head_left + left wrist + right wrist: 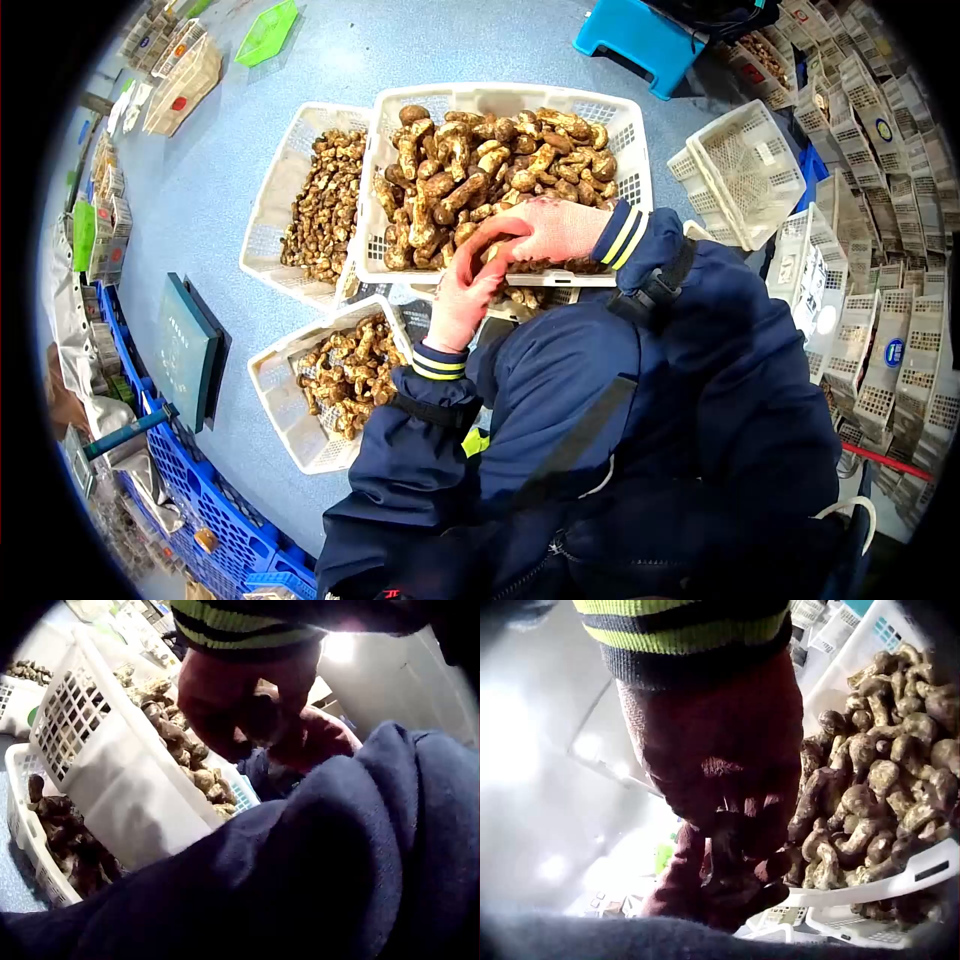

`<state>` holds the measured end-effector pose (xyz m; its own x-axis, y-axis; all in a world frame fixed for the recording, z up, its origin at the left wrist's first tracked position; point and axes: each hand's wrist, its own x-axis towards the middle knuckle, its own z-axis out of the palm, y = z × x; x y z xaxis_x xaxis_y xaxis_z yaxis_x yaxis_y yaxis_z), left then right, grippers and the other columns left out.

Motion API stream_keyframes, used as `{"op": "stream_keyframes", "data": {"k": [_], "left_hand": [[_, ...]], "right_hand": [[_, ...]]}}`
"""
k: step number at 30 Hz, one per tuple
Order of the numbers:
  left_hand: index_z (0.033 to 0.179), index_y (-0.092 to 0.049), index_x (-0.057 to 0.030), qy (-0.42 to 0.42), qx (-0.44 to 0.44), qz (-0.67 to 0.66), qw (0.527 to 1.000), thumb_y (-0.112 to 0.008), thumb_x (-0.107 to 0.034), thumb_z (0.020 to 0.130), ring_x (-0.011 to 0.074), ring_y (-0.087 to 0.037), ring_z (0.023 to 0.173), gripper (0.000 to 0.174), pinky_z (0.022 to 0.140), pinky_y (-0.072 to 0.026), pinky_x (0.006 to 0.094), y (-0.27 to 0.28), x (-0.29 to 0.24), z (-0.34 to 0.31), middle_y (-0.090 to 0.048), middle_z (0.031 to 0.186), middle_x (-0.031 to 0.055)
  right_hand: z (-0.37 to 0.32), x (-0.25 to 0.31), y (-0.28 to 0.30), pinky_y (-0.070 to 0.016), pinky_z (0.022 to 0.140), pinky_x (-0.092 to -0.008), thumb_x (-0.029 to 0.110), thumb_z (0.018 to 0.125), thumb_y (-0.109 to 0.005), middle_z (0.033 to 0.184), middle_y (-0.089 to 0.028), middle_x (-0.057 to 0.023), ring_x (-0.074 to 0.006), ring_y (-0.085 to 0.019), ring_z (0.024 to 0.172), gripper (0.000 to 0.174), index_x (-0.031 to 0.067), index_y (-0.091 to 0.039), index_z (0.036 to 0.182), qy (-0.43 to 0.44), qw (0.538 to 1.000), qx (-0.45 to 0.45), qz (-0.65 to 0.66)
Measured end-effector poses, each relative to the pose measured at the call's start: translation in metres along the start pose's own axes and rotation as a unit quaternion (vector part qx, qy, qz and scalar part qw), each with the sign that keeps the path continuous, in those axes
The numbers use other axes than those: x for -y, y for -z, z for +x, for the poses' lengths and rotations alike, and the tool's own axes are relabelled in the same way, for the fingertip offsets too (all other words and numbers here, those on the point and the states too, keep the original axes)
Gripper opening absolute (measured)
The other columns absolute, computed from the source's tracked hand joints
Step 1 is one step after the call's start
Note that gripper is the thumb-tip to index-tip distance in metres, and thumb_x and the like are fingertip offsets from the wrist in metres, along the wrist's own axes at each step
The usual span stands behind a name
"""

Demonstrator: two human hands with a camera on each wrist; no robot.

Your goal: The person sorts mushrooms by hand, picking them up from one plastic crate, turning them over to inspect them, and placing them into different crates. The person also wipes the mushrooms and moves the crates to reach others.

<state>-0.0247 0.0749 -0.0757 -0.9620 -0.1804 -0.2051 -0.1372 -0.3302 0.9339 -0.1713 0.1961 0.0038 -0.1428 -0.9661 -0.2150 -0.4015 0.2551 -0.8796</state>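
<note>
Both hands wear pink gloves and meet over the near rim of a large white basket [378,262] heaped with brown and cream mushrooms [470,160]. My left hand [462,305] comes up from below, its fingers curled. From the right reaches my right hand [555,232], its fingers bent down against the left. A dark mushroom [262,716] shows between the fingers in the left wrist view, gripped by both hands and mostly hidden by them. In the right wrist view the right hand [712,742] is in shadow above the left.
Left of the large basket stands a basket [262,235] of small mushrooms; nearer is another basket [275,385] with more. A dark teal flat box [185,345] lies on the blue floor. White baskets [740,170] and a blue stool [640,40] stand to the right.
</note>
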Motion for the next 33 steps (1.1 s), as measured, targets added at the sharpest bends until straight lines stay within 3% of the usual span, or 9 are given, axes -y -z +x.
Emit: {"op": "stream_keyframes", "data": {"k": [4,9,13,16,21,23,27,31,33], "left_hand": [[0.117,-0.050,0.0035,0.054,-0.030,-0.047,0.997,-0.055,-0.017,0.088,0.0054,-0.052,0.084,0.036,0.074,-0.0415,0.0187,0.029,0.029,-0.011,-0.058,0.094,0.0002],[0.126,-0.041,-0.0020,0.143,-0.003,-0.255,0.956,-0.063,-0.036,0.082,0.0216,-0.056,0.096,0.060,0.083,-0.0468,0.0346,0.052,0.028,-0.060,-0.055,0.105,0.0093],[0.119,-0.047,-0.0027,0.184,-0.051,-0.234,0.953,-0.059,-0.022,0.086,0.0191,-0.056,0.091,0.040,0.078,-0.0470,0.0326,0.082,0.064,-0.085,-0.057,0.101,0.0082],[0.115,-0.051,-0.0024,0.194,-0.110,-0.228,0.948,-0.061,-0.018,0.084,0.0181,-0.058,0.088,0.036,0.078,-0.0473,0.0322,0.092,0.074,-0.097,-0.059,0.098,0.0068],[0.112,-0.054,-0.0017,0.123,-0.099,-0.194,0.968,-0.063,-0.012,0.080,0.0174,-0.059,0.085,0.035,0.077,-0.0484,0.0328,0.094,0.075,-0.097,-0.060,0.097,0.0058],[0.114,-0.052,-0.0018,0.134,-0.085,-0.208,0.965,-0.061,-0.014,0.082,0.0190,-0.058,0.085,0.036,0.078,-0.0483,0.0337,0.086,0.063,-0.087,-0.059,0.096,0.0075],[0.123,-0.046,-0.0059,0.128,-0.071,-0.361,0.921,-0.048,-0.028,0.092,0.0203,-0.057,0.093,0.038,0.082,-0.0478,0.0359,0.055,0.027,-0.043,-0.058,0.103,0.0088],[0.120,-0.048,-0.0052,0.166,0.096,-0.460,0.867,-0.041,-0.041,0.093,0.0185,-0.060,0.087,0.046,0.077,-0.0500,0.0326,0.047,0.031,0.004,-0.060,0.101,0.0063],[0.116,-0.051,-0.0047,0.216,0.036,-0.410,0.886,-0.043,-0.047,0.090,0.0160,-0.060,0.074,0.050,0.070,-0.0500,0.0302,0.034,0.033,0.006,-0.062,0.089,0.0034]], "right_hand": [[-0.003,-0.026,0.020,-0.0496,0.070,-0.0257,0.020,0.086,-0.049,0.094,-0.064,-0.0074,-0.0120,-0.062,0.079,0.031,0.0053,-0.057,0.112,-0.070,0.985,-0.101,0.124],[-0.026,-0.105,0.058,-0.0427,0.056,-0.0202,0.013,0.086,-0.047,0.088,-0.060,-0.0067,-0.0101,-0.054,0.069,0.033,-0.0019,-0.053,0.115,-0.166,0.897,-0.324,0.252],[-0.052,-0.145,0.065,-0.0475,0.072,-0.0325,0.031,0.081,-0.051,0.092,-0.064,-0.0105,-0.0222,-0.061,0.081,0.035,0.0107,-0.060,0.108,-0.330,0.902,-0.260,-0.101],[-0.056,-0.157,0.069,-0.0458,0.062,-0.0270,0.029,0.081,-0.054,0.083,-0.063,-0.0061,-0.0137,-0.057,0.069,0.034,0.0078,-0.061,0.106,-0.329,0.884,-0.273,-0.190],[-0.067,-0.162,0.071,-0.0459,0.058,-0.0273,0.030,0.080,-0.053,0.078,-0.063,-0.0045,-0.0124,-0.057,0.062,0.033,0.0099,-0.063,0.104,-0.348,0.875,-0.271,-0.199],[-0.069,-0.154,0.071,-0.0445,0.083,-0.0359,0.037,0.078,-0.050,0.099,-0.063,-0.0143,-0.0298,-0.059,0.094,0.037,0.0152,-0.063,0.105,-0.395,0.868,-0.262,-0.146],[-0.071,-0.141,0.071,-0.0441,0.084,-0.0360,0.036,0.079,-0.052,0.101,-0.062,-0.0146,-0.0302,-0.058,0.096,0.039,0.0147,-0.061,0.110,-0.402,0.867,-0.255,-0.150],[-0.065,-0.144,0.071,-0.0473,0.070,-0.0311,0.032,0.081,-0.053,0.090,-0.064,-0.0092,-0.0187,-0.060,0.074,0.038,0.0104,-0.058,0.112,-0.340,0.904,-0.255,-0.051],[-0.049,-0.135,0.063,-0.0464,0.063,-0.0265,0.027,0.082,-0.056,0.089,-0.063,-0.0066,-0.0126,-0.057,0.072,0.038,0.0060,-0.057,0.114,-0.240,0.931,-0.240,0.136]]}}
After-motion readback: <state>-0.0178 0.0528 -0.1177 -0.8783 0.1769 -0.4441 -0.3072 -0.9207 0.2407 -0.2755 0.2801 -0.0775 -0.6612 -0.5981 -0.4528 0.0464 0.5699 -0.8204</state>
